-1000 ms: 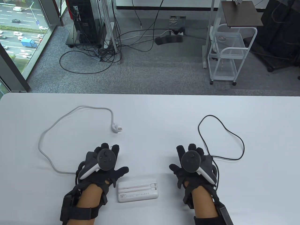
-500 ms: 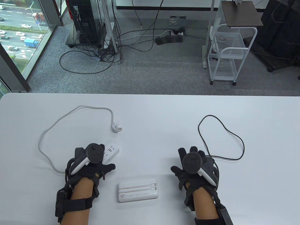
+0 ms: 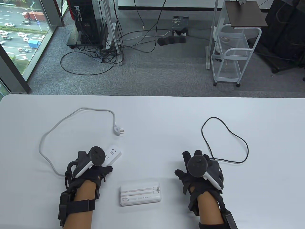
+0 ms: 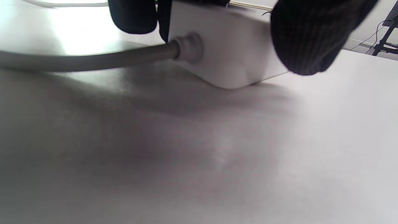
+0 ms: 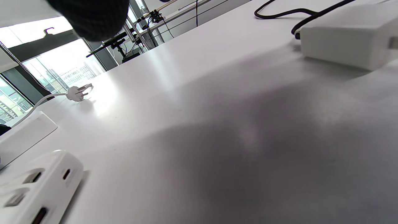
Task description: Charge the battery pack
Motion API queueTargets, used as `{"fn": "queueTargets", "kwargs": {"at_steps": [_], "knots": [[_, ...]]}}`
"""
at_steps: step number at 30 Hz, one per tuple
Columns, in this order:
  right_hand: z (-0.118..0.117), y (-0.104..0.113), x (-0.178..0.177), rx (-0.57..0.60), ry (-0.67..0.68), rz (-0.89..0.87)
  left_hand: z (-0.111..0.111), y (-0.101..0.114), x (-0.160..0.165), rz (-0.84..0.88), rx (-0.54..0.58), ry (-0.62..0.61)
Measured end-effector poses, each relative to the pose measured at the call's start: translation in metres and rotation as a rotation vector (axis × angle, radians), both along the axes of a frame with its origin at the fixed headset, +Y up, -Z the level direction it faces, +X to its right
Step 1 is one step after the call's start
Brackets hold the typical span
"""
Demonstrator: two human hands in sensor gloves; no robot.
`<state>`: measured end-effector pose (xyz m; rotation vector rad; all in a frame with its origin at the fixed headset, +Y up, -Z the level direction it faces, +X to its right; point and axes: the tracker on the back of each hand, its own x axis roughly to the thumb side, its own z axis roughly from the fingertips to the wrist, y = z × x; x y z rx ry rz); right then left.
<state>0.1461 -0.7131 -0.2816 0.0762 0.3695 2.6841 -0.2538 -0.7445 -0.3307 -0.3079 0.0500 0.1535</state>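
The white battery pack (image 3: 140,193) lies flat near the table's front edge, between my hands; its port end shows in the right wrist view (image 5: 37,186). My left hand (image 3: 101,167) grips the near end of a white power strip (image 3: 114,155). In the left wrist view gloved fingers (image 4: 311,37) sit on either side of the strip (image 4: 230,53) where its cord (image 4: 93,57) enters. My right hand (image 3: 193,164) lies spread, fingers open, over a white charger block (image 5: 345,43) hidden in the table view. The block's black cable (image 3: 238,140) loops behind.
The strip's grey cord (image 3: 47,138) curves left and back to its loose plug (image 3: 119,130) on the white table (image 3: 157,114). Beyond the far edge are carpet, tangled cables and a white cart (image 3: 231,54).
My left hand has slid left and toward me, uncovering the power strip's socket end. My right hand has shifted slightly right and nearer. The battery pack has not moved.
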Motion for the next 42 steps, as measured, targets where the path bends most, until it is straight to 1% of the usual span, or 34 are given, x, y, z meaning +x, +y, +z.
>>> {"fn": "queueTargets", "kwargs": {"at_steps": [11, 16, 19, 24, 31, 35, 42], "knots": [[-0.002, -0.004, 0.005, -0.029, -0.016, -0.018, -0.001, -0.001, 0.001, 0.021, 0.031, -0.006], [-0.003, -0.003, 0.005, -0.022, -0.015, -0.024, -0.001, 0.006, 0.005, 0.094, 0.042, -0.009], [-0.003, -0.004, 0.004, -0.024, -0.011, -0.024, 0.001, 0.012, 0.018, 0.094, 0.024, -0.067], [-0.003, -0.002, 0.005, -0.02, -0.011, -0.033, 0.005, 0.023, 0.054, 0.057, -0.011, -0.204], [-0.004, -0.003, 0.001, -0.023, 0.005, -0.017, 0.009, 0.02, 0.101, -0.044, -0.062, -0.352], [-0.004, -0.003, 0.0, -0.023, 0.006, -0.011, 0.009, 0.018, 0.113, -0.094, -0.069, -0.387], [-0.003, -0.003, 0.0, -0.026, 0.0, -0.013, 0.009, 0.015, 0.115, -0.096, -0.092, -0.393]]}}
